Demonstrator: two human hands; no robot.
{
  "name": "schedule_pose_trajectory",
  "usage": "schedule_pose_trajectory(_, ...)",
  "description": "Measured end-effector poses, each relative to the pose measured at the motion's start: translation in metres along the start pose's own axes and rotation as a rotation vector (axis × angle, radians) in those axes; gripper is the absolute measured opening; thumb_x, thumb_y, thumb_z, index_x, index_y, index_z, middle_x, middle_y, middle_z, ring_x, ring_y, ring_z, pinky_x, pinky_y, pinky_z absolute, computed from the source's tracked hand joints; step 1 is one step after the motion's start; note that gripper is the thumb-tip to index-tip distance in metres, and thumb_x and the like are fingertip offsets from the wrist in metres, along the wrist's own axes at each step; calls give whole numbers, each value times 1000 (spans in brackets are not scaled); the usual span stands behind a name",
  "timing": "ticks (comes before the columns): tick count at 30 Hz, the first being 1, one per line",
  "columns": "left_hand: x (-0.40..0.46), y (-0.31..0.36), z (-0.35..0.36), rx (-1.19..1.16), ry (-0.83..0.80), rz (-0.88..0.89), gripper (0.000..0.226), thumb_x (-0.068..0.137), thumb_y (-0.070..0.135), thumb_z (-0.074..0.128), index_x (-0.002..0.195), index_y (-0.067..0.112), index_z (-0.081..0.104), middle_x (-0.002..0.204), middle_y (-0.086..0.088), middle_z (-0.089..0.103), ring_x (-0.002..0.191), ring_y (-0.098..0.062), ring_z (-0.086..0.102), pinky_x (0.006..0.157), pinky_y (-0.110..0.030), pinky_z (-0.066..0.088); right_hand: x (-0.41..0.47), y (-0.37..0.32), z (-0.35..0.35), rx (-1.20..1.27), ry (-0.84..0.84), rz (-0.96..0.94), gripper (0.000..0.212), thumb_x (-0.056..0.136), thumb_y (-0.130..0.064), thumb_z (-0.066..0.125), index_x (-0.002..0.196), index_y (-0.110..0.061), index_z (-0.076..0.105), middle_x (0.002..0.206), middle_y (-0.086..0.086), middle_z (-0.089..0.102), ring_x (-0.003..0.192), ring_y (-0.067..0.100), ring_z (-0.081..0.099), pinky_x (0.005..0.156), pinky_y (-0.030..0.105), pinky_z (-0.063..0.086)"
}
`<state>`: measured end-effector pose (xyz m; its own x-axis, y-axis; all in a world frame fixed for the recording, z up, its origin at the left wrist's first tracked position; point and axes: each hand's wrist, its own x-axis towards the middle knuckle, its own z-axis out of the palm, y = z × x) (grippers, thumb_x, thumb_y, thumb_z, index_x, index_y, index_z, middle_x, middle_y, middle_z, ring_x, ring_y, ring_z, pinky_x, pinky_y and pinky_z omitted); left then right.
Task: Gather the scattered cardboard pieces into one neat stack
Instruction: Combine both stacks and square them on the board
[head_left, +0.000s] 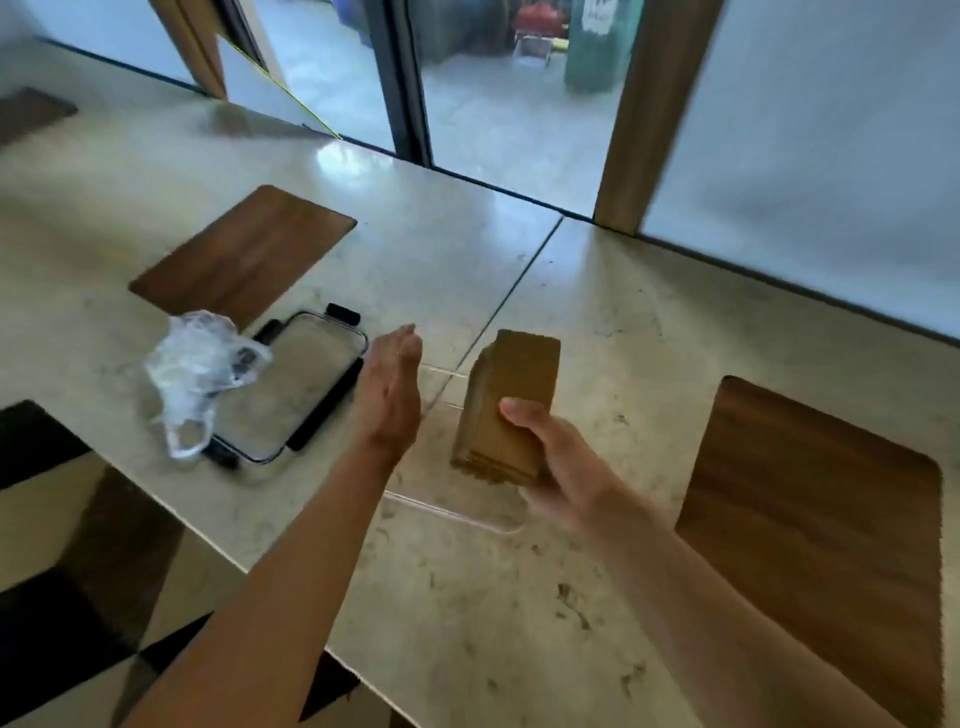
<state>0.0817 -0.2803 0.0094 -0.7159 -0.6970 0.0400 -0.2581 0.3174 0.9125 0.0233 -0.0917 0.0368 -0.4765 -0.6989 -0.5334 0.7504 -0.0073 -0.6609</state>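
A stack of brown cardboard pieces (511, 400) is held tilted above the pale marble table (613, 312), with its lower edges uneven. My right hand (558, 457) grips the stack from its right side near the bottom. My left hand (389, 387) is flat with fingers straight, held edge-on just left of the stack and not touching it. Under the stack lies a clear plastic sheet or tray (457, 512) on the table.
A clear lid with black clips (298, 387) lies to the left, with a crumpled clear plastic bag (200, 366) on its edge. Dark wooden inlays (244, 254) (815, 525) are set into the tabletop. Glass panes and wooden posts (644, 114) line the far edge.
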Motion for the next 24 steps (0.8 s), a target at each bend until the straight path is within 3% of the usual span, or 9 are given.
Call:
schedule_pose_trajectory(2, 10, -21, -33, -96, 35, -153, 77, 90, 76, 32, 122, 15, 65, 126, -11, 64, 124, -27, 57, 108, -46, 44, 36, 16, 31, 54, -22, 44, 42, 75, -21, 78, 113, -5, 67, 109, 19, 71, 103, 33, 67, 90, 43, 55)
schedule_pose_trajectory(4, 17, -39, -57, -228, 24, -266, 80, 90, 81, 36, 126, 17, 67, 132, -10, 66, 130, -28, 59, 112, -47, 45, 66, 33, 56, 37, -33, 97, 50, 71, -24, 84, 115, -7, 68, 107, 16, 72, 101, 31, 67, 96, 46, 53)
schedule_pose_trajectory(6, 22, -49, -74, -298, -55, -360, 81, 98, 76, 25, 138, 15, 61, 132, -2, 66, 129, -18, 59, 105, -32, 49, 94, 52, 75, 0, -48, 153, 62, 68, -29, 89, 122, -7, 67, 112, 16, 73, 104, 32, 68, 102, 48, 51)
schedule_pose_trajectory(8, 25, -56, -77, -370, -158, -419, 75, 105, 63, 11, 130, 15, 63, 116, 7, 76, 118, -5, 68, 86, -15, 52, 110, 65, 86, 10, -54, 196, 57, 73, -29, 86, 122, -6, 67, 115, 20, 71, 105, 35, 67, 100, 51, 53)
schedule_pose_trajectory(11, 31, -70, -82, -460, -299, -515, 61, 106, 61, 9, 109, 33, 63, 92, 22, 80, 92, 9, 73, 81, -16, 53, 127, 76, 98, 58, -20, 239, 46, 83, -24, 78, 121, -2, 65, 117, 25, 70, 101, 37, 69, 98, 52, 54)
schedule_pose_trajectory(16, 40, -72, -87, -446, -440, -555, 59, 103, 69, 25, 114, 35, 72, 118, -2, 80, 113, -20, 74, 97, -35, 57, 142, 79, 104, 50, 136, 234, 45, 82, -18, 79, 121, 1, 64, 114, 27, 72, 109, 42, 69, 93, 51, 57)
schedule_pose_trajectory(19, 44, -75, -86, -336, -445, -560, 70, 99, 75, 31, 114, 26, 78, 116, -10, 79, 110, -26, 74, 105, -46, 55, 144, 69, 108, -104, 202, 243, 40, 81, -20, 82, 112, 0, 68, 95, 18, 78, 88, 32, 75, 77, 44, 61)
schedule_pose_trajectory(22, 45, -86, -84, -241, -502, -552, 90, 89, 88, 30, 154, 29, 49, 157, -10, 54, 143, -25, 51, 122, -50, 38, 148, 55, 100, -381, 228, 256, 38, 76, -34, 86, 100, -10, 70, 88, 1, 77, 84, 14, 70, 81, 31, 50)
schedule_pose_trajectory(24, 45, -89, -80, -220, -498, -510, 84, 94, 81, 28, 166, 38, 20, 173, -2, 27, 156, -22, 31, 127, -51, 28, 150, 50, 96, -427, 224, 260, 34, 77, -35, 86, 96, -13, 68, 92, 2, 76, 86, 15, 70, 78, 29, 51)
